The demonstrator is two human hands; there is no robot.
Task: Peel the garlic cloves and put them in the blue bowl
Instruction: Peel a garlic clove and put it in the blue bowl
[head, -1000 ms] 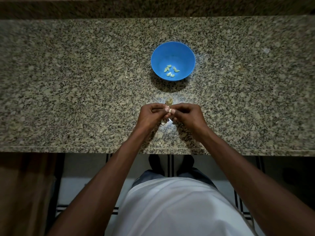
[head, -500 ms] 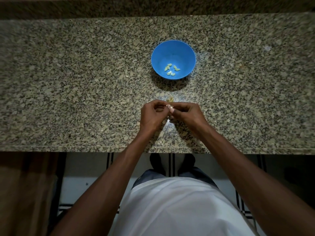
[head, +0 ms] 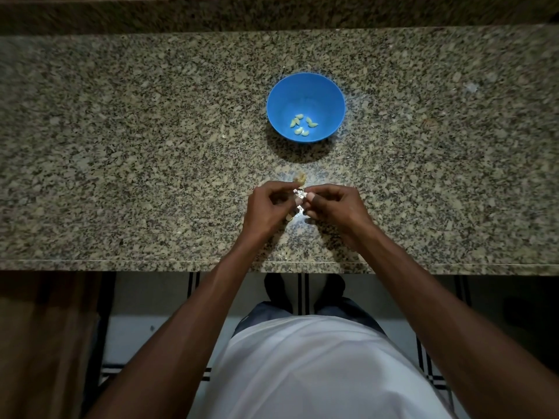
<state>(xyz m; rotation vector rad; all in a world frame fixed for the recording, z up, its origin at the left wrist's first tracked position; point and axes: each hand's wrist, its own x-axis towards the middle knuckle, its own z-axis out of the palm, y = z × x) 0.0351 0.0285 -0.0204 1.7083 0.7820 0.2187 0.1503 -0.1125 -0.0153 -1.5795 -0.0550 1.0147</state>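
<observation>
A blue bowl (head: 305, 95) stands on the granite counter (head: 121, 146), with several peeled pale garlic cloves (head: 302, 124) lying in its bottom. Just below the bowl my left hand (head: 267, 208) and my right hand (head: 335, 205) meet fingertip to fingertip. Between them they pinch a small garlic clove (head: 300, 194) with white skin on it; most of the clove is hidden by the fingers. A yellowish scrap of garlic (head: 300, 177) lies on the counter just beyond my fingertips.
The counter's front edge (head: 121, 263) runs across below my wrists. A raised granite ledge (head: 272, 16) lines the back. A tiled floor and my feet (head: 302, 294) show beneath the counter edge.
Both hands stay together on the clove and have drifted slightly; the fingers have shifted on the skin. The bowl and its cloves are unchanged.
</observation>
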